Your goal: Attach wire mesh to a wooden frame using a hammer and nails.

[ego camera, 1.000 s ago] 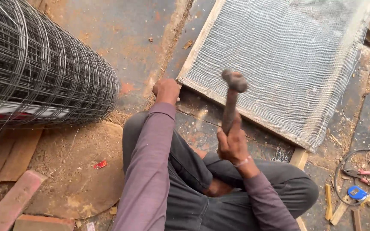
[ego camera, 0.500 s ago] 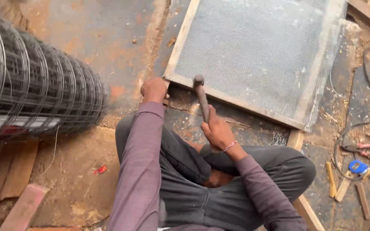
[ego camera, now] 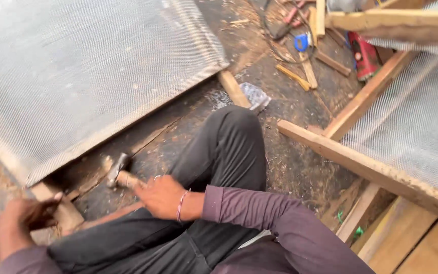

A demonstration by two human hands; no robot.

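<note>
Right hand (ego camera: 164, 195) fingers closed on wooden-handled steel hammer (ego camera: 119, 172), left hand (ego camera: 22, 220) pinching at mesh-covered wooden frame (ego camera: 51, 167) corner; best short, square blows, fingertips clear.

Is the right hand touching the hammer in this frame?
Touching. The head view shows the right hand closed around the wooden handle of the hammer, whose head sits low by the edge of the mesh-covered frame.

The right hand (ego camera: 162, 195) grips a hammer (ego camera: 119, 172) by its wooden handle, the head low beside the mesh-covered wooden frame (ego camera: 92, 76). The left hand (ego camera: 19, 226) rests on a wood block (ego camera: 59, 205) at the frame's corner, just left of the hammer.
</note>
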